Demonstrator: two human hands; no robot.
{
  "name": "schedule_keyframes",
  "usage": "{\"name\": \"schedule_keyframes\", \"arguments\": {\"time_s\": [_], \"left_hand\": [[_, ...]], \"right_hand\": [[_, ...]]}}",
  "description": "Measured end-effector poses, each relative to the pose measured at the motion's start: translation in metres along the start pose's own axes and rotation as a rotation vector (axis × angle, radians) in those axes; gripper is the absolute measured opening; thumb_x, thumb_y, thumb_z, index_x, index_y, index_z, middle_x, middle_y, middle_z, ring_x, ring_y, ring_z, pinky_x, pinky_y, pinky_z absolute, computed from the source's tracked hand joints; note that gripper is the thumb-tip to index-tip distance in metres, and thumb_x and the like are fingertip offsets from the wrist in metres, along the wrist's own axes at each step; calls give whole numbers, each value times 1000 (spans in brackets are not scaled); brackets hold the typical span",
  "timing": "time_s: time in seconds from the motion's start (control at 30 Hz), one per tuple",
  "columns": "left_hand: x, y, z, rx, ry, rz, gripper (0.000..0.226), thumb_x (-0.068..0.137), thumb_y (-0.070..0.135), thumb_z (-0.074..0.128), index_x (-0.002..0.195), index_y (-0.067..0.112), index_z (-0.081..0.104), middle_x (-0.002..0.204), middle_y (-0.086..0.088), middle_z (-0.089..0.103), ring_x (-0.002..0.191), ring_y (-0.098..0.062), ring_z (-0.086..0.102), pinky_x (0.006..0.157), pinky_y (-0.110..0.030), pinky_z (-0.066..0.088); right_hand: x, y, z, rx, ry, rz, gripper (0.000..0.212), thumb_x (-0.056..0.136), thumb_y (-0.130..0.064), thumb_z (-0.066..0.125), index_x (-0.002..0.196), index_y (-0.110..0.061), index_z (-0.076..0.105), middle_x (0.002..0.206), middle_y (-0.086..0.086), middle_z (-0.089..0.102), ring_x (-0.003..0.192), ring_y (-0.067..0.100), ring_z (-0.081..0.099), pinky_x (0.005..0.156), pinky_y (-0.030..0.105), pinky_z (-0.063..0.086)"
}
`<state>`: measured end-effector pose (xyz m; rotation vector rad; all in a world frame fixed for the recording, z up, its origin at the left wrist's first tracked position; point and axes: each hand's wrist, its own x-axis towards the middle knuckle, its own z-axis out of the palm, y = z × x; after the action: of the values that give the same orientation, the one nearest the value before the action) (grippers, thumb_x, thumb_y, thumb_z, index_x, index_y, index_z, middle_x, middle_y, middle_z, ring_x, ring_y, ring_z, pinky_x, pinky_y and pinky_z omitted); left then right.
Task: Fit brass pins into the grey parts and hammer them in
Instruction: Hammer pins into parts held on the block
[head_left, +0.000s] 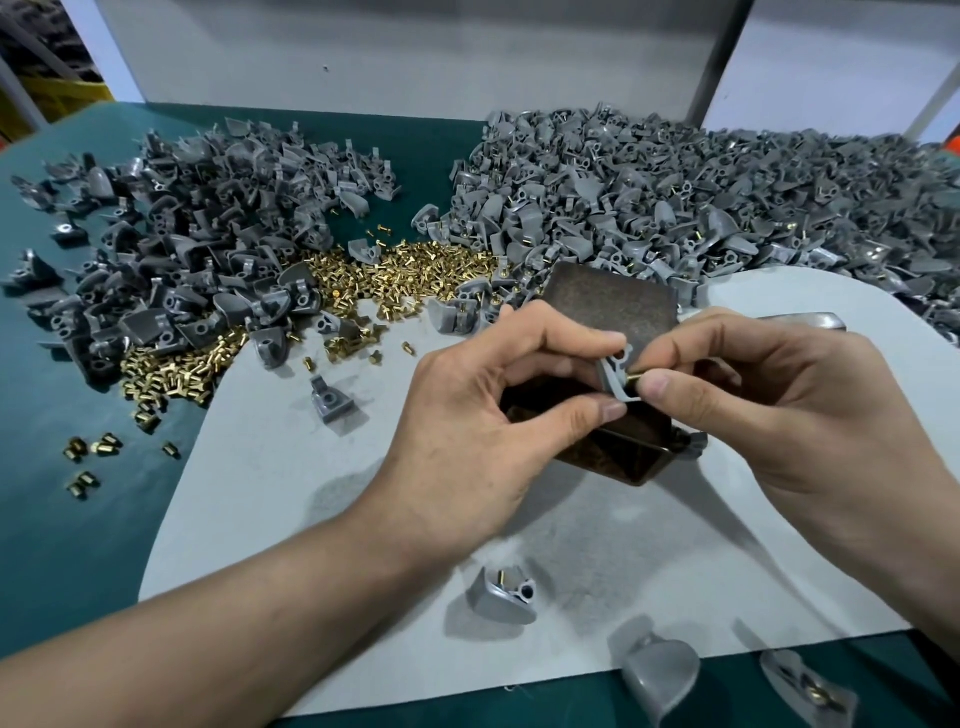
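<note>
Head camera looks down on the left hand (467, 421), which pinches a small grey part (615, 371) between thumb and fingers, just above a dark rusty block (613, 304). The part is pale grey, with a flat face and a round hole near its top. The right hand (779, 410) pinches a short brass pin (635, 375) against that face. More grey pieces (675, 208) lie heaped behind on the desk (78, 545).

teal tabletop (62, 519) | pale grey mat (311, 519) laid over its near middle | rusty dark metal block (608, 306) resting on the mat | white panel (415, 52) upright along tabletop's far edge
</note>
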<state>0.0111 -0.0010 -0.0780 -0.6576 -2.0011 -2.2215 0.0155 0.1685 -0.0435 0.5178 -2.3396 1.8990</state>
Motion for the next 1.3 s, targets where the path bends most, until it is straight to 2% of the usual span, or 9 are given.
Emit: {"name": "schedule_keyframes", "arguments": {"time_s": [0.1, 0.17, 0.27, 0.43, 0.57, 0.7, 0.97, 1.17, 1.3], "left_hand": [[0, 0, 0, 0, -14, 5, 29, 74, 4, 75, 95, 23, 70, 90, 4, 73, 91, -11, 70, 79, -20, 53], [1, -1, 0, -5, -15, 6, 29, 74, 5, 75, 95, 23, 70, 90, 4, 73, 91, -11, 70, 79, -20, 53], [1, -1, 0, -19, -22, 3, 29, 74, 5, 74, 95, 24, 70, 89, 4, 73, 91, -12, 70, 79, -21, 53], [1, -1, 0, -33, -23, -12, 27, 73, 5, 74, 94, 22, 70, 87, 3, 73, 90, -13, 70, 78, -22, 53], [1, 0, 0, -26, -29, -20, 26, 74, 3, 74, 94, 19, 70, 87, 0, 73, 89, -16, 70, 79, -25, 55], [0, 1, -1, 12, -31, -35, 26, 74, 6, 74, 94, 21, 70, 88, -3, 73, 90, -20, 70, 85, -38, 57], [1, 4, 1, 13, -31, -59, 26, 72, 4, 74, 94, 18, 70, 85, -4, 72, 87, -20, 69, 88, -42, 56], [0, 8, 1, 22, -38, -50, 26, 68, 7, 74, 93, 15, 70, 82, 6, 70, 86, -12, 69, 83, -25, 56], [0, 8, 2, 40, -38, -13, 26, 67, 8, 74, 90, 18, 69, 82, 4, 72, 85, -11, 70, 83, -16, 52]], "right_hand": [[-1, 2, 0, -51, 27, 6, 11, 65, -21, 72, 69, -12, 70, 64, -2, 60, 54, 2, 53, 49, 10, 43], [0, 3, -2, -130, 40, -2, 13, 64, -17, 82, 68, -14, 70, 66, -2, 61, 58, 4, 54, 54, 11, 42], [0, 6, -3, -167, 52, -8, 3, 66, -17, 73, 67, -16, 70, 70, 2, 63, 64, 8, 57, 58, 15, 43], [0, 8, -4, -193, 42, -27, 8, 67, -20, 72, 75, -19, 71, 73, 2, 64, 70, 14, 59, 62, 23, 46], [0, 7, -5, -304, 29, -104, 7, 67, -28, 71, 70, -22, 69, 76, -1, 63, 73, 14, 59, 66, 17, 44], [0, 7, -3, -505, 96, -206, 11, 67, -26, 70, 66, -33, 62, 77, -7, 59, 74, 4, 57, 72, 8, 39], [-3, 7, -1, -590, 139, -284, 12, 69, -17, 70, 69, -27, 64, 76, -11, 58, 72, 3, 55, 69, 10, 39], [-2, 6, 1, -598, 144, -305, 12, 67, -14, 70, 68, -24, 64, 76, -10, 59, 76, 8, 56, 71, 12, 40], [-1, 5, -1, -584, 107, -322, 16, 67, -13, 71, 69, -26, 60, 77, -11, 58, 83, 12, 56, 77, 8, 37]]}}
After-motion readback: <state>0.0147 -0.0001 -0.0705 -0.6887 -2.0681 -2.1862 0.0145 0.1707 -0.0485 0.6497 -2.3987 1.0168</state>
